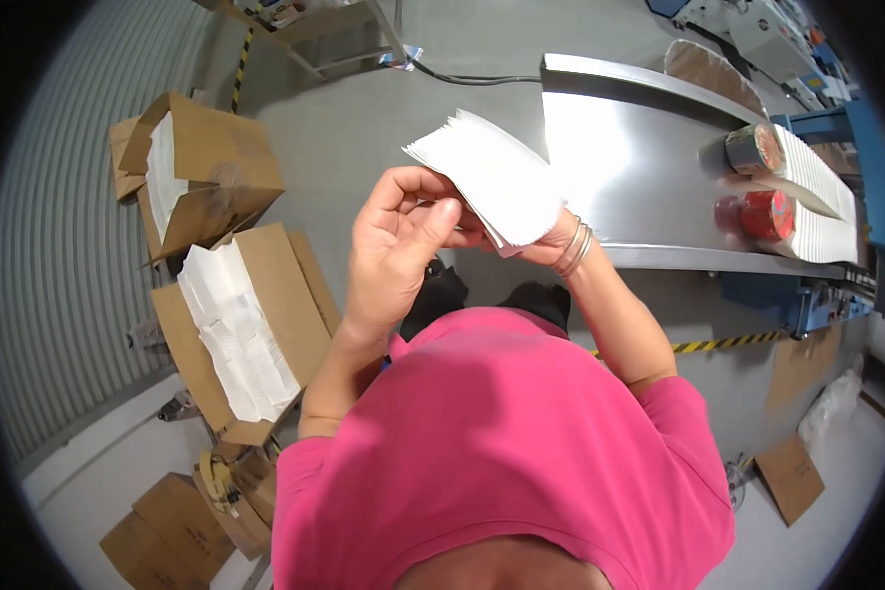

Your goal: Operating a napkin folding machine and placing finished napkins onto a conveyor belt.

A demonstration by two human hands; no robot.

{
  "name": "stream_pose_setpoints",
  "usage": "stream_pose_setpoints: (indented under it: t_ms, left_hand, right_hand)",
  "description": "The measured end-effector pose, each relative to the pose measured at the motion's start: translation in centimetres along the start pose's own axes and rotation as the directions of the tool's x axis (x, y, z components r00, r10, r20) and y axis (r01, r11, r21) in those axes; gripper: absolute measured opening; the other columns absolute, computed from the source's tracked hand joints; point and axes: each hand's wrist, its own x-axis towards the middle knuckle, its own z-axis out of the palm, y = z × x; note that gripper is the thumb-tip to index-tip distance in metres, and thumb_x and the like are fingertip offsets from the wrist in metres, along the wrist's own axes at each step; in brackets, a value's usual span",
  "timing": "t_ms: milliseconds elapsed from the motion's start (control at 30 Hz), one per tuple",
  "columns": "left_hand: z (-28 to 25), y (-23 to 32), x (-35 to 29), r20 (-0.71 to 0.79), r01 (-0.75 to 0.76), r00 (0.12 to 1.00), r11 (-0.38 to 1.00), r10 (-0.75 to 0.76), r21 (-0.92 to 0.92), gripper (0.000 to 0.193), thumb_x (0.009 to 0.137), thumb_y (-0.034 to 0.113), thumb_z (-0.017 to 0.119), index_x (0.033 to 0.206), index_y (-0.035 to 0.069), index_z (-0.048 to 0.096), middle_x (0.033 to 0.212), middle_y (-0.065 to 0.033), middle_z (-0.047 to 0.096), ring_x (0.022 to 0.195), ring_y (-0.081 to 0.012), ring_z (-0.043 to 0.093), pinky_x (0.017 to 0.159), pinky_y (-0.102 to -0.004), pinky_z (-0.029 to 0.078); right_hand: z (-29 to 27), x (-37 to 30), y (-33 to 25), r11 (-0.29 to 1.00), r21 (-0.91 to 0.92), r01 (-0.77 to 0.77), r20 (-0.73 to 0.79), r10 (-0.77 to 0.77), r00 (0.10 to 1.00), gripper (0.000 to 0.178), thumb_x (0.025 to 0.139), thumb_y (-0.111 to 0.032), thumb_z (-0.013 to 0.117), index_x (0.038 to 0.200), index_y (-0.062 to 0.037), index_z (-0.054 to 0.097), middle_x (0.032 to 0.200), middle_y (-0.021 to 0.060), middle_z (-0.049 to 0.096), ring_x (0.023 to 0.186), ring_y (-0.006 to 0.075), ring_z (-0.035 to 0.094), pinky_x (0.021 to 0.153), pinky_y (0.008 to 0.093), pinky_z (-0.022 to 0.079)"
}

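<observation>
Just left of a broad steel table [649, 197], a stack of thin white sheets [497, 182], unevenly fanned at its far-left edge, is held aloft, touched there by the loosely curled, half-open left hand [395, 236] and gripped from beneath by the mostly hidden right hand [553, 245].

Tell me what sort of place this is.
Likely a factory or packing workshop: open cardboard boxes hold white paper-like pieces, and a steel work table stands with blue machinery at its right end.
</observation>
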Motion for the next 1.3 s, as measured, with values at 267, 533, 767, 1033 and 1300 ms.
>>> stream_pose_setpoints:
  t_ms: [267, 533, 767, 1033, 1300]
  left_hand:
    - [-7.4, 3.2, 2.7, 0.031, 0.040, 0.999, 0.993, -0.043, 0.110, 0.022, 0.086, 0.007, 0.055, 0.103, -0.003, 0.044, 0.095, -0.0116, 0.056, 0.081, -0.0153, 0.060, 0.068, -0.0275, 0.051]
    - [-10.4, 4.3, 8.3, -0.003, 0.116, 0.993, 0.988, -0.117, -0.098, 0.034, 0.088, 0.019, 0.055, 0.112, -0.002, 0.043, 0.097, -0.0081, 0.055, 0.089, -0.0114, 0.054, 0.074, -0.0242, 0.046]
    - [-13.5, 3.8, 19.3, 0.050, 0.212, 0.975, 0.976, -0.215, 0.056, 0.036, 0.084, 0.013, 0.059, 0.114, -0.003, 0.045, 0.099, -0.0084, 0.058, 0.085, -0.0100, 0.056, 0.075, -0.0218, 0.045]
    - [-8.2, 6.7, 29.9, 0.189, -0.215, 0.974, 0.780, 0.125, 0.588, 0.033, 0.075, 0.005, 0.065, 0.105, -0.002, 0.054, 0.089, -0.0122, 0.061, 0.078, -0.0168, 0.060, 0.068, -0.0285, 0.048]
    - [-5.5, 6.8, 39.4, 0.457, -0.381, 0.886, 0.690, 0.082, 0.616, 0.037, 0.071, 0.006, 0.068, 0.104, -0.002, 0.053, 0.087, -0.0124, 0.057, 0.072, -0.0185, 0.060, 0.061, -0.0285, 0.049]
  right_hand:
    - [2.4, 6.5, 2.3, 0.994, -0.072, 0.081, -0.103, -0.088, 0.991, 0.043, 0.086, -0.017, 0.056, 0.123, 0.0013, 0.043, 0.111, 0.0111, 0.056, 0.094, 0.0159, 0.060, 0.079, 0.0293, 0.052]
    - [3.3, 11.1, -0.1, 0.905, -0.353, 0.239, -0.312, -0.355, 0.881, 0.036, 0.091, -0.019, 0.050, 0.121, 0.0002, 0.046, 0.111, 0.0057, 0.055, 0.099, 0.0122, 0.054, 0.085, 0.0265, 0.045]
    - [3.2, 14.9, -8.5, 0.818, -0.571, 0.065, -0.368, -0.326, 0.871, 0.034, 0.092, -0.023, 0.047, 0.120, -0.0040, 0.047, 0.089, -0.0053, 0.053, 0.076, 0.0018, 0.046, 0.065, 0.0195, 0.040]
    - [-1.2, 20.1, -17.0, 0.904, -0.300, 0.305, -0.286, -0.390, 0.875, 0.032, 0.091, -0.018, 0.048, 0.120, -0.0061, 0.046, 0.094, -0.0029, 0.051, 0.077, 0.0045, 0.044, 0.069, 0.0196, 0.037]
    - [-3.8, 23.7, -21.2, 0.901, 0.036, 0.433, -0.314, -0.401, 0.861, 0.034, 0.093, -0.014, 0.042, 0.126, -0.0057, 0.039, 0.117, 0.0054, 0.050, 0.111, 0.0160, 0.048, 0.094, 0.0316, 0.040]
